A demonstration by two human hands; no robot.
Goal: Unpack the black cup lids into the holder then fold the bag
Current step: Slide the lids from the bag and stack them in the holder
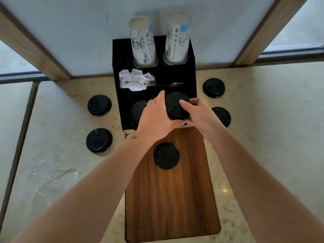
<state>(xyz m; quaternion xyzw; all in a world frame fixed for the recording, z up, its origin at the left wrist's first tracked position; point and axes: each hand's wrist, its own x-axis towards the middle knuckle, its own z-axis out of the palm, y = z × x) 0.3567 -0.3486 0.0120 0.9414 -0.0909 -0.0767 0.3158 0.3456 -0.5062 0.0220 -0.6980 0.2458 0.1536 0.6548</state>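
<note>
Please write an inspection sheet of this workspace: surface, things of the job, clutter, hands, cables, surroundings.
Surface: pale marble counter with an inset wooden panel.
Job's things: black holder; lid stack over its front right slot; more lids in the front left slot; five loose lids on the counter and panel, e.g.. No bag seen.
Clutter: crumpled white paper in a holder compartment; two paper cup stacks at the back.
Hands: left hand and right hand both grip the lid stack.
Cables: nothing seen.
Surroundings: white wall panel, wooden frames.

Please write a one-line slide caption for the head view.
Both hands set a stack of lids into the black holder; other lids lie around.
</note>
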